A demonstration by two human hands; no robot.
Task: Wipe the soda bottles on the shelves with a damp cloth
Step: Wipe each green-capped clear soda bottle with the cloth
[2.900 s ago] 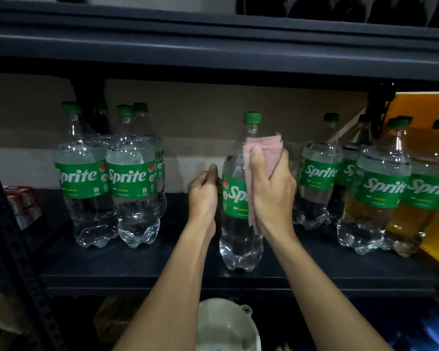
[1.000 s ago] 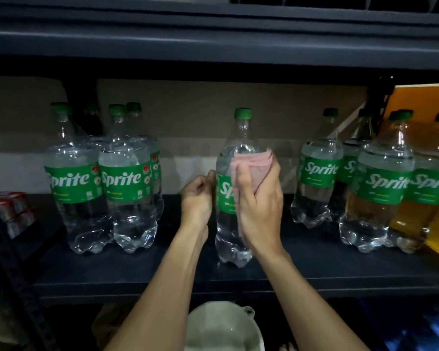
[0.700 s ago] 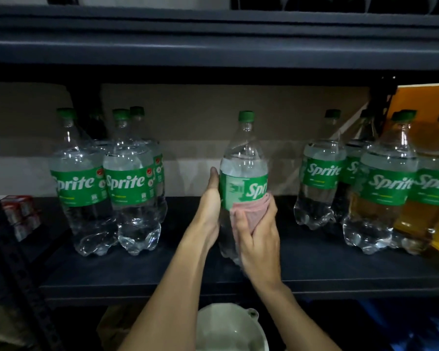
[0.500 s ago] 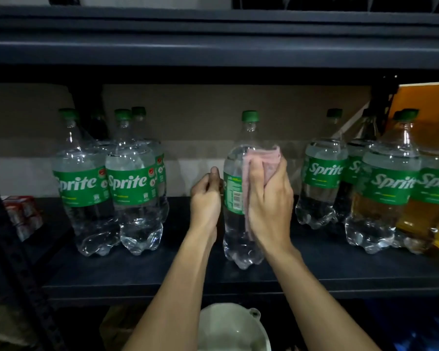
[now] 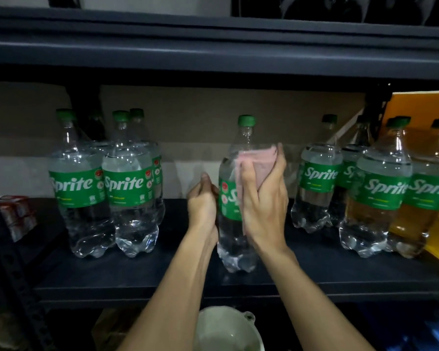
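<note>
My right grip (image 5: pixel 262 198) holds the pink cloth (image 5: pixel 258 162) against the shoulder of the centre bottle (image 5: pixel 232 245); my left grip (image 5: pixel 203 203) clasps its left side. I note clear liquid inside.

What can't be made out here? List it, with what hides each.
Head view:
- Held bottle label: mostly covered by the cloth and right hand.
- Left hand fingertips: hidden behind the bottle.
- Bowl: cut off by the bottom edge.
- Red packs: too dim and small to read.
</note>
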